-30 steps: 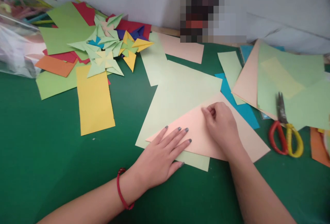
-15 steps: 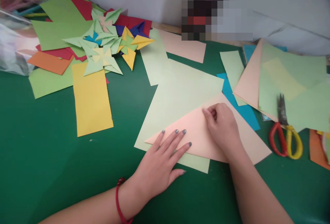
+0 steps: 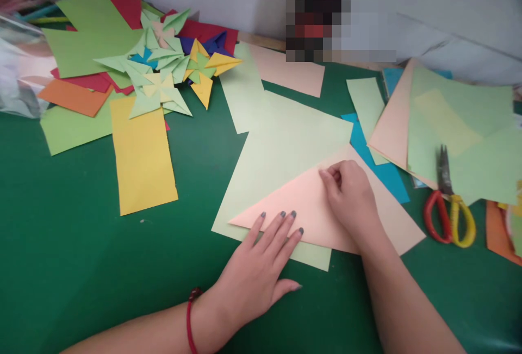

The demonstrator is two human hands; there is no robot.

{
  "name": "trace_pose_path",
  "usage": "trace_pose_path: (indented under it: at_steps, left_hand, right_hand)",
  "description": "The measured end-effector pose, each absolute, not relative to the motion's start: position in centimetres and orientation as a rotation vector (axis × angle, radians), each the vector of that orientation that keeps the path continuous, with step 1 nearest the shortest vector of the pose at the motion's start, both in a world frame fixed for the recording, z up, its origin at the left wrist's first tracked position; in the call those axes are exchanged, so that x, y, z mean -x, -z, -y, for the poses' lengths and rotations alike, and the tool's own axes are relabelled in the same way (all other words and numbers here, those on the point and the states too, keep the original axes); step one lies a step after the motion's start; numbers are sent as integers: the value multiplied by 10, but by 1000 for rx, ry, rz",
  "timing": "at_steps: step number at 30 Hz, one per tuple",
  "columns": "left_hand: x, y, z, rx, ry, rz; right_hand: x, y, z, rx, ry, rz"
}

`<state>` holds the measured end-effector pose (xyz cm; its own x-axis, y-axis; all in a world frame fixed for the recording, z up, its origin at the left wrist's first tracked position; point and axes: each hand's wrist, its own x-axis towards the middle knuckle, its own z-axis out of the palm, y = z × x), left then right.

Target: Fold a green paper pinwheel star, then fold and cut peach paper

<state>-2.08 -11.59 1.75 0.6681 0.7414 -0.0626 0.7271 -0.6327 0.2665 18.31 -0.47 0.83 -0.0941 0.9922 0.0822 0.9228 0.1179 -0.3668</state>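
Note:
A folded sheet of peach paper (image 3: 304,202) lies on a large pale green sheet (image 3: 293,125), its long folded edge slanting up to the right. My left hand (image 3: 255,264) is flat and open, its fingertips spread on the peach paper near its lower left edge and the thumb off over the table. My right hand (image 3: 353,202) is closed with curled fingers, resting on the peach paper. Its thumb and fingertip press at the folded edge. I see nothing held in that hand.
Red-and-yellow-handled scissors (image 3: 451,218) lie right of my right hand. Folded paper stars (image 3: 159,87) and coloured sheets are heaped at the upper left, near a yellow sheet (image 3: 142,158). A plastic bag (image 3: 22,71) stands far left. More green paper (image 3: 460,125) lies right.
My left hand has slid slightly down and right along the peach paper. My right hand stays at the folded edge. The whole view has shifted a little.

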Motion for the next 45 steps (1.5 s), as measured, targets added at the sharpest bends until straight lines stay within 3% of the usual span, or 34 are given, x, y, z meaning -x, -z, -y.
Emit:
trace_pose_path:
  at_steps: [45]
  left_hand:
    - [20, -17, 117, -2605, -72, -1192]
  right_hand:
    - [-179, -8, 7, 1925, -322, 1989]
